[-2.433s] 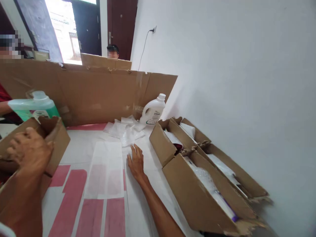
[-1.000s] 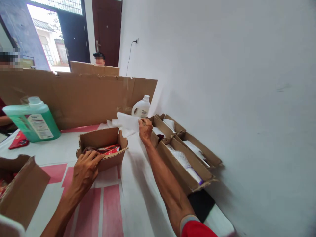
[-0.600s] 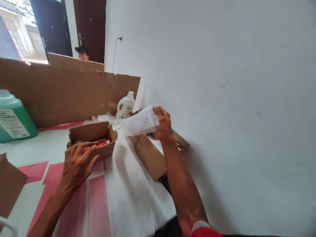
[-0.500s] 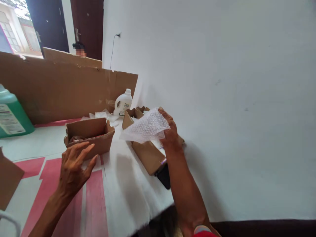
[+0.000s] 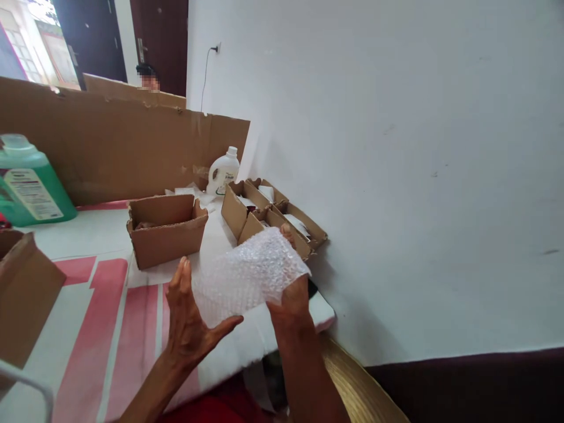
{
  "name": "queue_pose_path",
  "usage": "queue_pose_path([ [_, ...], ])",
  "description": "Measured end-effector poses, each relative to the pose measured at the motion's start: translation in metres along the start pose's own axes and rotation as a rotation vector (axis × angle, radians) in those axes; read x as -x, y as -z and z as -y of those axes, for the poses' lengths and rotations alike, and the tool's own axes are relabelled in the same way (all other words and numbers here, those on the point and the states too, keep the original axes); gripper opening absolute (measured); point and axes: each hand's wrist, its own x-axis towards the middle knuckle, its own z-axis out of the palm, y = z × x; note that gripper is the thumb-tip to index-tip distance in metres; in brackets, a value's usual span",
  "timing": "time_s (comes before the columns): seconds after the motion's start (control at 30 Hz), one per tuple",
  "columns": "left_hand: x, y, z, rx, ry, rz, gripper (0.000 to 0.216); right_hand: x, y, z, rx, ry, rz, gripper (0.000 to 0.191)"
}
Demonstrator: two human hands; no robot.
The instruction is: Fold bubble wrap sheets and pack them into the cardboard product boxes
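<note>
A sheet of bubble wrap (image 5: 251, 273) is held up over the near part of the table. My right hand (image 5: 291, 285) grips its right end, with fingers partly hidden behind the wrap. My left hand (image 5: 189, 317) is beside the wrap's left edge, thumb and fingers spread wide; whether it touches the wrap is unclear. Just beyond my left hand stands an open cardboard box (image 5: 170, 235) with something brownish inside. Behind the bubble wrap, against the wall, sit several open cardboard boxes (image 5: 238, 208) holding white items.
A jug of green liquid (image 5: 37, 188) stands at the far left, a white jug (image 5: 224, 173) at the back. Another cardboard box (image 5: 26, 294) is at the left edge. A tall cardboard panel (image 5: 110, 141) borders the table. Behind it, a person's head (image 5: 147, 76) shows.
My right hand has brought the bubble wrap down and toward me. My left hand has moved right, away from the cardboard box, to the wrap's left edge. The view has shifted slightly.
</note>
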Motion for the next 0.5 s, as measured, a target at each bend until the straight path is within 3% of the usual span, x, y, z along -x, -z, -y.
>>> queue_pose_path([
  [0.1,0.0,0.002,-0.011,-0.027,-0.061,-0.031,0.119,0.015,-0.011,0.003,-0.184,-0.077,-0.068,0.04],
  [0.2,0.001,0.006,-0.006,0.027,-0.052,0.011,0.079,0.024,-0.015,0.002,-0.378,-0.144,-0.107,0.041],
  [0.27,0.001,0.01,0.007,0.122,-0.018,0.056,0.062,0.027,-0.014,0.0,-0.381,-0.136,-0.104,0.048],
  [0.37,0.002,0.02,0.032,0.223,0.012,0.131,0.052,0.029,-0.009,-0.003,-0.325,-0.133,-0.11,0.054],
  [0.5,0.004,0.043,0.059,0.272,0.141,0.216,0.022,0.028,-0.002,-0.007,-0.303,-0.188,-0.126,0.052],
])
